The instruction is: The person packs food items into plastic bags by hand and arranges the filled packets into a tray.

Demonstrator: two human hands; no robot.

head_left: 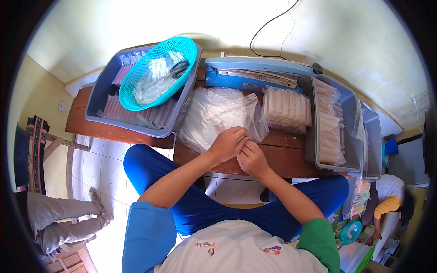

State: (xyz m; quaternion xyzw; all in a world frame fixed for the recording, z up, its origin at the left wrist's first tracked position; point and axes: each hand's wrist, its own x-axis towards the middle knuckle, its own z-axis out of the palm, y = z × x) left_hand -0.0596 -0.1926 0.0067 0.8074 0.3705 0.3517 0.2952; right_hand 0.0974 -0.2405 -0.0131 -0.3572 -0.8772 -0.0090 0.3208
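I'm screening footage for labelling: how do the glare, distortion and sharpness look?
Head view: the wall behind the table washes out to white, and the floor tiles at left glare too; wide-lens bending curves the scene inside a dark rim; left hand and right hand read clearly, but what their fingertips pinch is too small to tell.

- Clear plastic bags [211, 109], flat and crinkled, lie in a loose, overlapping pile on the brown counter [284, 157].
- A small pale item [245, 137], mostly hidden, sits pinched at the fingertips of the hands [241, 148], above the pile's near edge.
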